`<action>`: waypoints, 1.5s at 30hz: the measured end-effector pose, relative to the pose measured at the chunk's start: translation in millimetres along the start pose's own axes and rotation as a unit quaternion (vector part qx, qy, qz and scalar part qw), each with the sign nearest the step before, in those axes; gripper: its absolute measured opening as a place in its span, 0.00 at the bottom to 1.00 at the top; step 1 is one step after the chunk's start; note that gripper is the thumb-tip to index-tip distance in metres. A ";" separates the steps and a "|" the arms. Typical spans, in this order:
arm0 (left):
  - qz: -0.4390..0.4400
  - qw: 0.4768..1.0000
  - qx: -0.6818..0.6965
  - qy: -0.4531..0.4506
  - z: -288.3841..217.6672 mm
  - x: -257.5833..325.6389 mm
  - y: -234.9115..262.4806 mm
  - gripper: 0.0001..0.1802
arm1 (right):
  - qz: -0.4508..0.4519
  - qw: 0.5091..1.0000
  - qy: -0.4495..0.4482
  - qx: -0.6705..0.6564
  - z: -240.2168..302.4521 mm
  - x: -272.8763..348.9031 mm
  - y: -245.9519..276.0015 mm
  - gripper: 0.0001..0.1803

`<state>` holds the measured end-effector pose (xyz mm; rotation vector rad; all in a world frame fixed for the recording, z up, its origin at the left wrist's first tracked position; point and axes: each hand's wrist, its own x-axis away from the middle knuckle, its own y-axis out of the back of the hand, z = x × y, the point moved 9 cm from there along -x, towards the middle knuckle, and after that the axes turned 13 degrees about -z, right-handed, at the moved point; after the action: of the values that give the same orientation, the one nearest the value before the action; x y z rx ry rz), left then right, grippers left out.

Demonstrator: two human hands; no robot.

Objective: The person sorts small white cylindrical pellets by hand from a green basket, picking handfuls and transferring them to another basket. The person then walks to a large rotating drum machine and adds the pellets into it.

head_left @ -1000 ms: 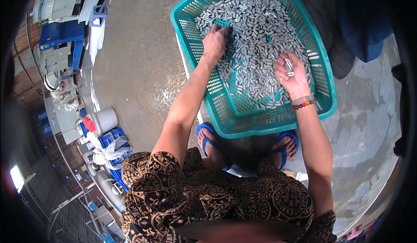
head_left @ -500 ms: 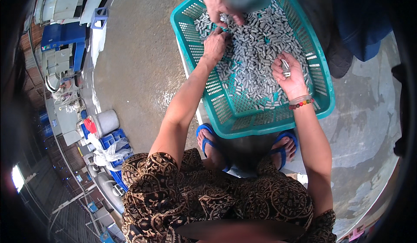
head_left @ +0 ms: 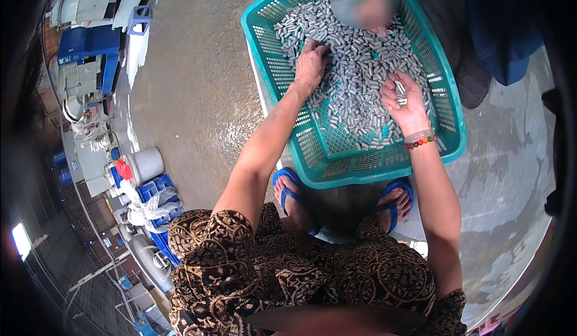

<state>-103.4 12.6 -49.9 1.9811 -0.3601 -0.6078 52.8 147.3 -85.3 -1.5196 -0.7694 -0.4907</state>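
A green plastic basket (head_left: 336,178) with slotted walls holds a spread of small grey cylindrical pieces (head_left: 351,90), apparently metal. On the left side of the pile, my left hand (head_left: 309,69) lies back upward with its fingers curled down among the pieces. Its fingertips are partly hidden, so what they pinch is not clear. At the right side of the basket, my right hand (head_left: 407,103) is turned palm up, its fingers curled around several grey pieces. A co-worker's hand (head_left: 374,9) reaches in from the far side and is partly blurred.
Wet concrete floor (head_left: 198,90) lies left of the basket. Past its right wall are a co-worker's dark shoe (head_left: 472,84) and blue trouser leg (head_left: 505,30). My feet in blue sandals (head_left: 287,195) stand at its near edge. Blue crates (head_left: 157,195) and a grey bucket (head_left: 147,163) sit farther left.
The co-worker's hand has moved right, away from the spot beside my left hand. My left hand has shifted slightly right over the pieces. My right hand still holds its pieces.
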 end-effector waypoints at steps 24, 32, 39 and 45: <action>0.089 0.978 -0.181 0.045 -6.3 -13.0 19.9 0.12 | 0.012 1.000 0.002 0.016 -0.7 3.0 -1.0 0.11; 0.105 0.988 0.114 0.009 -71.5 -23.3 45.7 0.11 | -0.044 0.995 -0.011 0.092 -19.5 5.4 -12.5 0.13; -0.032 0.990 -0.139 -0.025 0.8 -40.9 7.5 0.16 | 0.052 0.997 -0.045 0.032 -10.4 0.1 -6.4 0.10; 0.062 0.995 0.027 0.074 6.8 -25.7 17.2 0.11 | 0.027 0.999 -0.024 0.025 -6.4 -1.7 -2.4 0.11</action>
<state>-128.5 12.3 -30.5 2.0239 -0.4085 -0.3731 50.8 140.6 -84.1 -1.5058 -0.7700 -0.3925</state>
